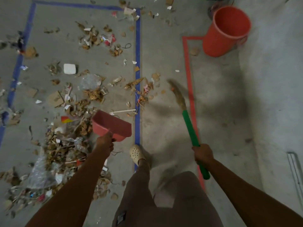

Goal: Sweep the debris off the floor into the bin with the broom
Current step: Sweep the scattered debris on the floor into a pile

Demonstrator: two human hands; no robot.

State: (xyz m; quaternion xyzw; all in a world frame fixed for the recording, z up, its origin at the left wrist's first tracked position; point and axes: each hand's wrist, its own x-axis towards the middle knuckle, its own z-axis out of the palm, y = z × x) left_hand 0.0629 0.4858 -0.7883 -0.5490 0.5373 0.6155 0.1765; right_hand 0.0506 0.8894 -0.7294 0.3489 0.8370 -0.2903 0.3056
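My right hand (203,154) grips the green handle of a broom (190,126). Its straw head is blurred and points up toward the far floor, between the blue and red tape lines. My left hand (105,141) holds a pink dustpan (113,124) by its handle, lifted above the floor near the blue tape. Debris (78,102) of dry leaves, paper, cardboard and plastic covers the floor on the left, mostly inside the blue tape rectangle. An orange bin (224,31) stands upright and open at the far right.
Blue tape (137,63) marks a rectangle around most of the debris. Red tape (188,76) outlines an area by the bin. My foot in a cream clog (136,154) rests on the blue line. Bare concrete lies to the right.
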